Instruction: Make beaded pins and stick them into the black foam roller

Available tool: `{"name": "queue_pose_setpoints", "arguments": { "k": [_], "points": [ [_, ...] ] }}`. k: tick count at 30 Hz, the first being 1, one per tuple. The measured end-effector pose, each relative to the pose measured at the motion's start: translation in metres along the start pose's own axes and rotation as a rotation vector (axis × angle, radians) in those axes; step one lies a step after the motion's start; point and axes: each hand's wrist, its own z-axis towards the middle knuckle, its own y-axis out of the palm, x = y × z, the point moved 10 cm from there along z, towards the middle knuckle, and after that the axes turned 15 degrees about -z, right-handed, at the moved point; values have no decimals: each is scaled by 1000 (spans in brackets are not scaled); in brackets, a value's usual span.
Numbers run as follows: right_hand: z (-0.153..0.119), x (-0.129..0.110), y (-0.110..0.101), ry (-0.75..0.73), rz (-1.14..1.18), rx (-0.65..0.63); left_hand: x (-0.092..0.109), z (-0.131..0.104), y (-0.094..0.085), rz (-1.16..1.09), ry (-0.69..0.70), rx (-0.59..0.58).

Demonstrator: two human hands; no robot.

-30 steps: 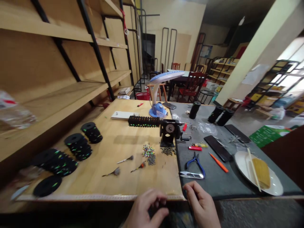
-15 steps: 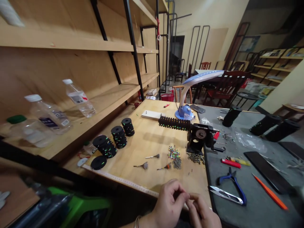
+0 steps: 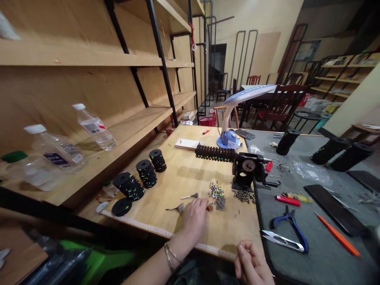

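Observation:
My left hand [image 3: 194, 221], with a bracelet at its wrist, reaches over the wooden table to a small tuft with an orange part [image 3: 209, 207]; its fingertips are bent down and what they touch is hidden. At the table's front edge is my right hand [image 3: 251, 263], its fingers curled together; anything between them is too small to make out. Two more feathery tufts [image 3: 193, 196] [image 3: 179, 208] lie left of the beads. Colourful beads [image 3: 216, 190] and small grey pieces [image 3: 220, 204] form piles beyond my left hand. Brass-coloured pieces [image 3: 244, 196] lie below a black clamp device [image 3: 247, 170].
Black spools [image 3: 128, 186] stand at the table's left. A blue lamp [image 3: 228, 139] is behind the clamp's ridged black roll [image 3: 215, 153]. Pliers [image 3: 291, 227], silver snips [image 3: 282, 240] and an orange tool [image 3: 338, 235] lie on the dark mat. Bottles [image 3: 95, 126] stand on the left shelf.
My hands have moved apart. The left one went forward and left to the tufts; the right one stayed near the front edge, slightly lower. The view has shifted a little.

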Motion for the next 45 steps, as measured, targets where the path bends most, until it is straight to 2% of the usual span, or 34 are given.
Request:
{"name": "queue_pose_setpoints", "arguments": {
  "k": [2,5,9,11,14,17,22,32,39,45],
  "points": [
    [0,5,4,32,27,-45,-1,0,-1,-113,-20,6],
    [1,10,13,69,59,-134,-6,-13,-2,-510,-108,-4],
    [-1,6,21,65,104,-115,-12,-52,29,-1103,-375,-188],
    [-4,1,25,52,116,-96,-10,-71,44,-1270,-483,-221],
    [-8,-4,35,42,110,-150,-6,-93,62,-1418,-615,-234],
    [-10,-5,41,54,140,-201,0,-103,72,-1470,-657,-270],
    [-14,-1,42,74,166,-205,8,-106,78,-1469,-606,-336],
    [-17,3,34,-78,-86,-138,8,-100,63,-1259,-416,-245],
    [-18,6,39,-33,26,-170,9,-103,67,-1274,-440,-255],
    [-19,5,36,-3,32,-136,6,-106,71,-1349,-475,-250]
  ]
}}
